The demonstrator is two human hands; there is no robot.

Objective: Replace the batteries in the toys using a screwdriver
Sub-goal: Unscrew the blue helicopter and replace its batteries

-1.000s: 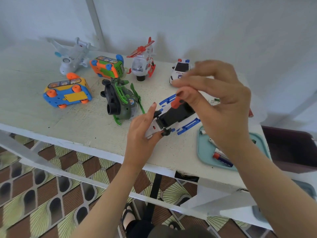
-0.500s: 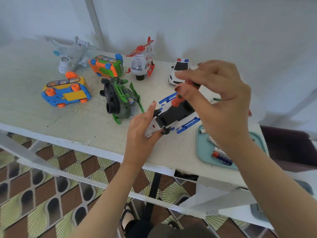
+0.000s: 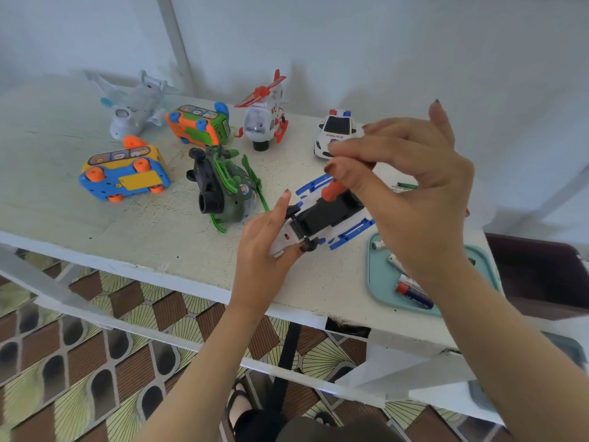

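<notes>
A white and blue toy helicopter (image 3: pixel 322 220) lies upside down near the table's front edge, its black underside up. My left hand (image 3: pixel 266 240) grips its nose end and holds it steady. An orange-handled screwdriver (image 3: pixel 333 189) stands upright on the black underside. My right hand (image 3: pixel 404 180) pinches the top of its handle between thumb and fingers, and the little finger sticks up. The screwdriver's tip is hidden in the toy.
A teal tray (image 3: pixel 382 283) with several batteries sits at the right. Behind are a police car (image 3: pixel 336 130), a red and white helicopter (image 3: pixel 264 118), a green helicopter (image 3: pixel 223 186), an orange and green bus (image 3: pixel 197 124), a blue and yellow bus (image 3: pixel 124 169) and a white plane (image 3: pixel 134 105).
My right hand's fingers have shifted round the screwdriver handle, and more of the orange handle shows. The left hand and the toy have stayed where they were.
</notes>
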